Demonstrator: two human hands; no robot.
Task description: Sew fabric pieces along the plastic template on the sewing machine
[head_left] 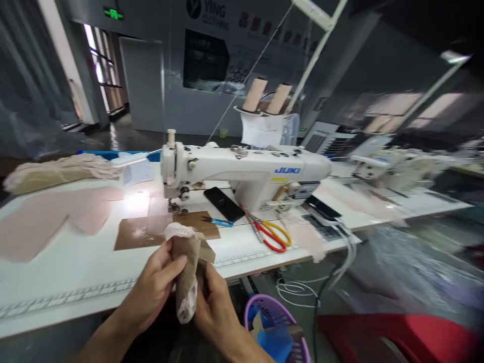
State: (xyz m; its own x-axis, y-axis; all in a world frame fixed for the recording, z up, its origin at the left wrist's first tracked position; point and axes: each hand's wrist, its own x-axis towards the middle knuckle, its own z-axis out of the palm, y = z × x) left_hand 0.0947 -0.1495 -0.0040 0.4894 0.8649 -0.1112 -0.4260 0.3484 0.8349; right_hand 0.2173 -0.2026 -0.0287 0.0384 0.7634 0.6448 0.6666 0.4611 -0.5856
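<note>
Both my hands hold one small folded piece of tan fabric with pale pink lace point(186, 272) over the front edge of the white sewing table point(75, 272). My left hand point(153, 292) grips its left side, thumb pressed on the cloth. From below right, my right hand point(217, 310) pinches its lower part. Straight beyond stands a white JUKI sewing machine point(245, 174), with a brown card sheet point(151, 229) lying in front of its needle.
Pink fabric pieces point(45, 222) lie at the left, a lace bundle point(60, 171) behind them. A black phone point(224, 203), blue snips point(219, 222) and red-and-yellow scissors point(273, 234) lie by the machine. A purple basket point(278, 325) and red stool point(401, 338) sit below right.
</note>
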